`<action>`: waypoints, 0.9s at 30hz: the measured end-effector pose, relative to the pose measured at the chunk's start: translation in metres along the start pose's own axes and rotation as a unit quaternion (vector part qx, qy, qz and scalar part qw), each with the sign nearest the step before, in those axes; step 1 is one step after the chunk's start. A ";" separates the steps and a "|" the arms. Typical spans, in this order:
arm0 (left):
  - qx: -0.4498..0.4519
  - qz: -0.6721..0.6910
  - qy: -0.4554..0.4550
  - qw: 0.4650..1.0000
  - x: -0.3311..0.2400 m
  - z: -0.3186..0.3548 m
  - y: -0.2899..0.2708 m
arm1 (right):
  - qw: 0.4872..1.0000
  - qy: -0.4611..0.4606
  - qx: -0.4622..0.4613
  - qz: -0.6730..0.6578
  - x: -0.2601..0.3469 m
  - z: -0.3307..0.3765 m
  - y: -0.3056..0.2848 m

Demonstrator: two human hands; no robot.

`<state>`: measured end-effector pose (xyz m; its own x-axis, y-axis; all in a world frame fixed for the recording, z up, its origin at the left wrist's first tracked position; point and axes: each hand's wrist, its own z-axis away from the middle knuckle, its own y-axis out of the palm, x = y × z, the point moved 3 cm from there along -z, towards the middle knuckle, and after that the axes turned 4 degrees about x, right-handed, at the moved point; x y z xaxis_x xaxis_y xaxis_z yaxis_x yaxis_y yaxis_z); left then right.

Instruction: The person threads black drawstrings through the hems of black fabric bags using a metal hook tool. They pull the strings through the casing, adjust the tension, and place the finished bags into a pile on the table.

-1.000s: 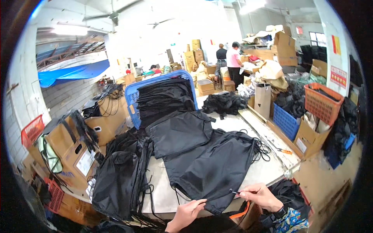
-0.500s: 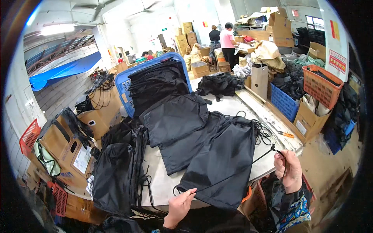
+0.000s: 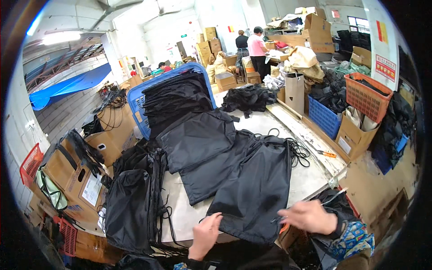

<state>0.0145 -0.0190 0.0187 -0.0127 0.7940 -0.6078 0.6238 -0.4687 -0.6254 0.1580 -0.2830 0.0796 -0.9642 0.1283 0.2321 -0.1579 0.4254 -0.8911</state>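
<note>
A black fabric bag [image 3: 254, 189] lies flat on the pale table, its near edge toward me. My left hand [image 3: 205, 235] is closed in a pinch at the bag's near left corner. Over its near right corner, my right hand [image 3: 312, 218] is closed and somewhat blurred. A thin, pale rod-like tool [image 3: 335, 196] sticks out behind its knuckles, and a short piece of dark cord [image 3: 275, 220] shows at its fingertips. Looped black cords [image 3: 298, 152] lie at the bag's far right corner. Another black bag [image 3: 198, 138] lies overlapped beyond.
A blue basket [image 3: 135, 108] leans at the back, filled with stacked black fabric. Black bags [image 3: 130, 207] with hanging cords are piled at the left, beside cardboard boxes [image 3: 76, 180]. An orange-handled cutter [image 3: 326, 154] lies near the table's right edge. Two people [image 3: 257, 47] stand in the background.
My right hand has come down and left to the bag's near right corner. The cord stretched taut between my hands no longer shows. My left hand stays near the left corner.
</note>
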 end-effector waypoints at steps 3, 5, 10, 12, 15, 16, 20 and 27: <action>-0.046 -0.066 -0.107 0.991 0.050 0.012 -0.034 | 0.919 0.149 -0.125 0.344 -0.082 0.068 -0.037; -0.097 -0.038 -0.217 0.970 0.084 0.030 -0.062 | 0.861 0.309 -0.381 0.137 -0.147 0.126 -0.086; 0.001 -0.320 -0.259 0.911 0.049 0.041 -0.071 | 0.822 0.342 -0.455 -0.015 -0.152 0.165 -0.085; 0.052 -0.250 -0.235 0.938 0.037 0.032 -0.073 | 0.845 0.413 -0.329 -0.079 -0.096 0.117 -0.025; 0.063 -0.200 -0.039 0.977 0.040 0.023 -0.045 | 0.966 0.196 -0.169 -0.006 -0.010 0.025 0.028; 0.052 -0.199 -0.030 0.978 0.038 0.015 -0.026 | 0.984 0.150 -0.090 0.023 0.011 0.002 0.047; 0.088 -0.150 0.054 0.983 0.066 0.000 0.010 | 0.999 0.022 -0.007 0.030 0.049 -0.032 0.094; -0.094 0.058 -0.123 0.986 0.050 0.009 -0.015 | 0.996 0.050 0.053 0.055 0.031 -0.028 0.109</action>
<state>-0.0019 0.0240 -0.0066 -0.1080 0.6106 -0.7845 0.7655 -0.4524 -0.4575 0.1168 -0.2078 0.0006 -0.9515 0.2606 0.1634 -0.0784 0.3081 -0.9481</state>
